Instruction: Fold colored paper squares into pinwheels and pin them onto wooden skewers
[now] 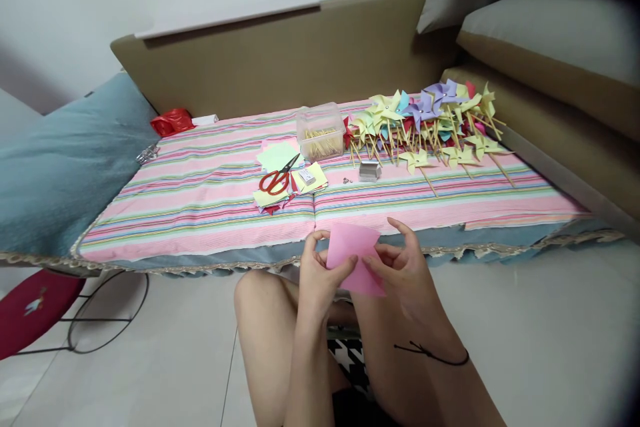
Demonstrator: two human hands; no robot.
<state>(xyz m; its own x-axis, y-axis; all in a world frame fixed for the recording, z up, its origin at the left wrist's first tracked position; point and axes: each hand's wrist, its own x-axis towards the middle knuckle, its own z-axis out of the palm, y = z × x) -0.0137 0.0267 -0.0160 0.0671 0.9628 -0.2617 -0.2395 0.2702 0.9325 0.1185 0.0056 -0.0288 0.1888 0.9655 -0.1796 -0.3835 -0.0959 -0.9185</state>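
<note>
A pink paper sheet point(353, 250) is held between both of my hands just in front of the striped cushion's front edge. My left hand point(317, 273) pinches its left side with thumb and fingers. My right hand point(406, 272) grips its right side, thumb on the paper's face. Red-handled scissors point(276, 179) lie on a small pile of coloured paper squares point(280, 159) further back on the striped cloth point(200, 193).
A clear plastic box of wooden sticks point(320, 131) stands behind the papers. A heap of finished paper pinwheels point(425, 123) lies at the right. A small metal box point(370, 171) sits near them. A red bag point(173, 122), a blue pillow point(65, 160) and a red stool point(30, 310) are at the left.
</note>
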